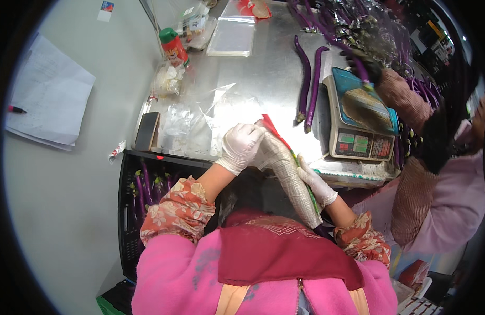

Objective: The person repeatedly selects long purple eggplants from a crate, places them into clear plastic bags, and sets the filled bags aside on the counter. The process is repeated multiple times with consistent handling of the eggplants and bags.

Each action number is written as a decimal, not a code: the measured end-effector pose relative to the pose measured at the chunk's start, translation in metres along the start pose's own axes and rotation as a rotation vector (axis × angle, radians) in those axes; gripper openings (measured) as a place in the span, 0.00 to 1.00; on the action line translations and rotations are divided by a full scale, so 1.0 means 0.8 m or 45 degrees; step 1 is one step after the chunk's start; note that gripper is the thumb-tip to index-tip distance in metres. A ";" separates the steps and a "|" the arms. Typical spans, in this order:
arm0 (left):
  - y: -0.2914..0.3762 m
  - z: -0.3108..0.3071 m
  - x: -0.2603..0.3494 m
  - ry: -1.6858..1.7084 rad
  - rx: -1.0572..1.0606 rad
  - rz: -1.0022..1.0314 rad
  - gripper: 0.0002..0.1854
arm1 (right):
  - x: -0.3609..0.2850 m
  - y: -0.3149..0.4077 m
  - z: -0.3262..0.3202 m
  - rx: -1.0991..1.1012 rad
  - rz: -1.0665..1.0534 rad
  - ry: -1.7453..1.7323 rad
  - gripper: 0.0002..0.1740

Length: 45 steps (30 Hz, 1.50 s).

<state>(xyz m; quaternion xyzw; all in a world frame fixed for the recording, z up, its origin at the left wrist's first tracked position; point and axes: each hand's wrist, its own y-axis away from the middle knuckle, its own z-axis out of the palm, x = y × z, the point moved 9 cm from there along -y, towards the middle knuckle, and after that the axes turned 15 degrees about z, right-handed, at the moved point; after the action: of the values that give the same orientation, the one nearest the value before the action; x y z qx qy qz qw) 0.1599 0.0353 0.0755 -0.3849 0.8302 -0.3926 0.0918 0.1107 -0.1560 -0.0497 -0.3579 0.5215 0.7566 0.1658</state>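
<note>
A long package (287,177) in whitish, crinkled plastic film, with a red and green printed edge, lies slantwise over the table's front edge. My left hand (240,145), in a white glove, pinches the film at its upper end. On the package's right side, my right hand (316,181), gloved too, grips it along the green edge. What is inside is hidden by the film. Beyond my hands, two long purple eggplants (304,82) rest side by side on the metal table (262,82). Loose clear plastic bags (181,118) lie left of my left hand.
A digital scale (360,147) stands at the right, where a co-worker's dark-gloved hand (362,65) holds an eggplant over it. A black crate (126,220) with eggplants sits below left. Near the left edge are a phone (147,132), a red bottle (174,46) and stacked clear bags (231,37).
</note>
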 end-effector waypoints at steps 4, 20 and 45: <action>-0.010 -0.016 0.079 -0.009 0.055 0.245 0.10 | 0.008 0.033 0.010 -0.133 -0.054 0.037 0.48; 0.029 -0.058 0.179 0.421 0.105 -0.031 0.08 | 0.039 0.087 0.030 -0.255 -0.163 -0.115 0.46; 0.297 0.259 0.277 1.473 -0.606 -1.312 0.07 | 0.314 0.137 -0.040 -0.160 1.191 -0.813 0.26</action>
<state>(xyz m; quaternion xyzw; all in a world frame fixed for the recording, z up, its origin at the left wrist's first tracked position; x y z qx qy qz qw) -0.0323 -0.1488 -0.2029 -0.4642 0.5258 -0.3354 -0.6289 -0.1189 -0.2599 -0.1618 0.1484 0.5025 0.8497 -0.0589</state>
